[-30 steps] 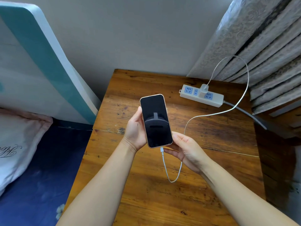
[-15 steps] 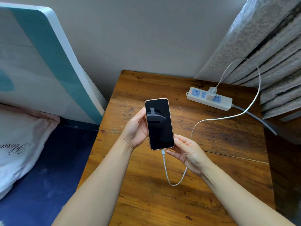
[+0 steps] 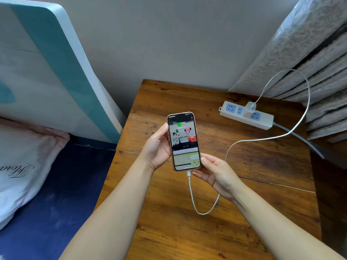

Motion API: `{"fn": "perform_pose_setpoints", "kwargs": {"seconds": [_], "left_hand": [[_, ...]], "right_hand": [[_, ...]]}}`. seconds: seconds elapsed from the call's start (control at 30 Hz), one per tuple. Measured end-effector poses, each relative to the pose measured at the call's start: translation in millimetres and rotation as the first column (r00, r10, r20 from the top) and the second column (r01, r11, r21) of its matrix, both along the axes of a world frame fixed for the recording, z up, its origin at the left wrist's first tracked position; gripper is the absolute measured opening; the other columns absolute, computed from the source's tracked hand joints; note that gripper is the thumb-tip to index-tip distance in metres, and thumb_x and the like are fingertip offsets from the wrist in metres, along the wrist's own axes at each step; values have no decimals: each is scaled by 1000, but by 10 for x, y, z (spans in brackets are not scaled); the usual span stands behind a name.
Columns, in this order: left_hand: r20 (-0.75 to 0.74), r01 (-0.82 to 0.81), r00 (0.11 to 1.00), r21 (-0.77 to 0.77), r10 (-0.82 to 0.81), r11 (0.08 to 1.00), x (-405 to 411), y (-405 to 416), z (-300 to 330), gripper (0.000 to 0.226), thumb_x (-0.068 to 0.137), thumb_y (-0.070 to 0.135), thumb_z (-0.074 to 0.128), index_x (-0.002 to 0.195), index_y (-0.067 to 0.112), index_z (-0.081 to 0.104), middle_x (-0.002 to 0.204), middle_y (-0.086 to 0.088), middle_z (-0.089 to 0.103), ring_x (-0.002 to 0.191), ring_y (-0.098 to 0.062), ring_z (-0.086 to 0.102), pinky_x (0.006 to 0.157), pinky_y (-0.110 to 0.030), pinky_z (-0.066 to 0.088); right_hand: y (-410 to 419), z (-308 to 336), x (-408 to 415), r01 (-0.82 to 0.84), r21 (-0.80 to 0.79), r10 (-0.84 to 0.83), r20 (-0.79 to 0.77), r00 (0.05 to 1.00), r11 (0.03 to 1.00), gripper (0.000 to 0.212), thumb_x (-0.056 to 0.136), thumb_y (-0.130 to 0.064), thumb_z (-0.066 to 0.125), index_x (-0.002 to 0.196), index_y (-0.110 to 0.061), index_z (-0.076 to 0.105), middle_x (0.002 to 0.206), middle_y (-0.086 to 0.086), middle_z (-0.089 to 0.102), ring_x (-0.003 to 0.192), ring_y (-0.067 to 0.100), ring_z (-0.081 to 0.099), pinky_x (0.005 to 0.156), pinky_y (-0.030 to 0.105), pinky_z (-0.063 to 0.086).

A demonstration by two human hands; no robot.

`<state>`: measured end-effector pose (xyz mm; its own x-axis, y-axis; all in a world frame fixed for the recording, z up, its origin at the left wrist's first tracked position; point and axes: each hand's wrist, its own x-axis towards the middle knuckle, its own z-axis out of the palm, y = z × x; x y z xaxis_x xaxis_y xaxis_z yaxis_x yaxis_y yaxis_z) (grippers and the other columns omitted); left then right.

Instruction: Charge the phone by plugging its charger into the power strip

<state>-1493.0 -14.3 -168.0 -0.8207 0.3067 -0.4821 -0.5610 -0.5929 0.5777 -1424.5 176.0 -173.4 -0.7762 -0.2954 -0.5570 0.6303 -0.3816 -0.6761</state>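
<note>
I hold a gold-edged phone [image 3: 184, 141] upright above the wooden table [image 3: 187, 231]. Its screen is lit, showing a wallpaper and a green battery mark near the top. My left hand [image 3: 156, 147] grips its left edge. My right hand [image 3: 216, 174] holds its lower right corner. A white cable [image 3: 195, 205] is plugged into the phone's bottom, loops down, and arcs up to the white charger [image 3: 250, 107], which sits in the middle socket of the white power strip [image 3: 262, 121] at the table's back right. A red light glows at the strip's left end.
A grey cord [image 3: 300, 137] leaves the strip's right end and runs off the table. Grey patterned curtains [image 3: 309, 53] hang behind the strip. To the left lie a teal and white headboard [image 3: 62, 66], a pale pillow [image 3: 22, 162] and a blue bed sheet [image 3: 56, 203].
The phone's dark screen has lit up with a wallpaper and a green battery mark. Both hands keep about the same grip.
</note>
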Motion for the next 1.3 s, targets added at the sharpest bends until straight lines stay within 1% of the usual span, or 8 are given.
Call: {"fn": "perform_pose_setpoints", "kwargs": {"seconds": [0.27, 0.43, 0.63, 0.8, 0.97, 1.07, 1.2, 1.3], "left_hand": [[85, -80, 992, -142, 93, 987, -315, -190, -186, 23, 97, 18, 45, 102, 5, 63, 109, -15, 63, 108, -25, 59, 93, -41, 50], [99, -13, 994, -379, 54, 925, -665, -368, -349, 24, 98, 17, 42, 89, 5, 61, 100, -11, 64, 99, -22, 61, 73, -33, 56], [136, 128, 989, -609, -56, 783, -1000, -541, -625, 32, 98, 20, 37, 122, 5, 53, 100, -5, 63, 95, -16, 60, 81, -31, 49], [164, 235, 972, -764, -170, 601, -1080, -574, -709, 39, 98, 21, 29, 127, 6, 51, 112, -11, 61, 104, -22, 57, 79, -29, 50], [136, 242, 960, -845, -244, 478, -1075, -557, -767, 34, 98, 25, 26, 107, 14, 57, 95, -3, 60, 84, -13, 52, 62, -25, 44], [114, 230, 952, -881, -285, 414, -1068, -555, -799, 33, 98, 29, 24, 88, 24, 55, 84, 3, 57, 81, -13, 51, 66, -29, 44], [130, 240, 916, -936, -380, 258, -1087, -606, -837, 40, 98, 31, 22, 104, 15, 58, 112, -10, 52, 103, -23, 49, 94, -39, 43], [149, 241, 922, -944, -359, 226, -1071, -648, -893, 47, 96, 41, 25, 122, 16, 55, 127, -11, 43, 104, -18, 40, 93, -34, 31]], "right_hand": [[-167, -140, -219, -101, 442, 113, 0, 994, 891, 28, 97, -20, 46, 118, -22, 64, 105, -2, 72, 85, 10, 60, 58, 21, 42], [-385, -340, -520, -110, 427, 71, 107, 992, 897, 29, 97, -12, 46, 122, -11, 60, 104, 8, 70, 63, 9, 54, 43, 15, 43], [-625, -576, -804, -81, 433, -8, 200, 980, 898, 31, 96, -9, 47, 125, -5, 57, 106, 11, 68, 63, 10, 59, 51, 16, 55], [-706, -697, -871, -89, 492, -35, 238, 971, 866, 30, 95, -11, 50, 124, -6, 58, 109, 11, 68, 67, 11, 62, 62, 21, 57], [-743, -750, -869, -98, 602, -39, 210, 977, 792, 30, 95, -13, 51, 122, -7, 60, 97, 7, 70, 72, 12, 65, 69, 26, 60], [-767, -758, -830, -81, 613, -64, 211, 975, 786, 30, 95, -12, 50, 124, -9, 59, 95, 5, 69, 76, 13, 66, 71, 28, 60], [-812, -765, -811, -57, 617, -95, 210, 973, 785, 31, 96, -12, 47, 125, -11, 59, 88, -2, 66, 77, 12, 66, 66, 24, 59], [-835, -769, -791, -57, 626, -97, 208, 973, 778, 31, 97, -13, 46, 124, -13, 59, 88, -4, 64, 78, 11, 66, 66, 24, 59]]}}
